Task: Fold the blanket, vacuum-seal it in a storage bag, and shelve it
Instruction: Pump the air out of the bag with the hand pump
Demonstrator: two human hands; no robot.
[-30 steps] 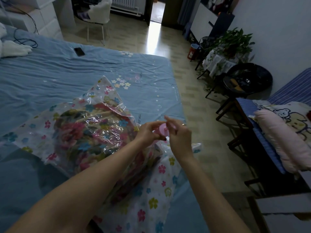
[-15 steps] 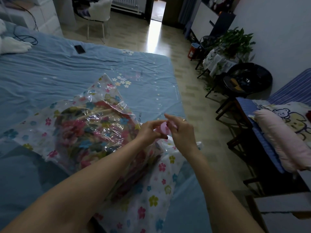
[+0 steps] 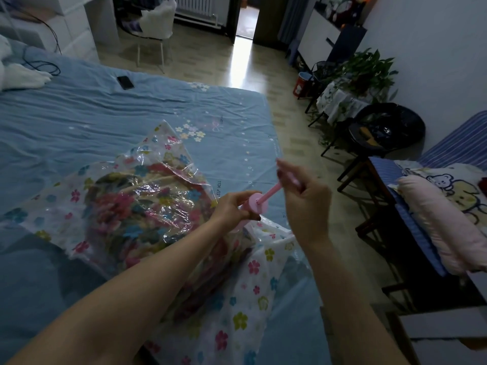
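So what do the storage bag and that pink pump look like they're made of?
Storage bag: thin clear plastic film with printed flowers, seemingly glossy; it crinkles, glints, and shows the blanket inside. Pink pump: probably hard plastic, smooth and matte, judging by its even colour and rigid rod.

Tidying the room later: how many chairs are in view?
2: a white chair by the far wall, a black round chair beside the plant. Others may be hidden.

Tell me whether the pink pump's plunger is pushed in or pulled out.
Pulled out: the pink rod shows between the pump body, gripped by the left hand, and the right hand.
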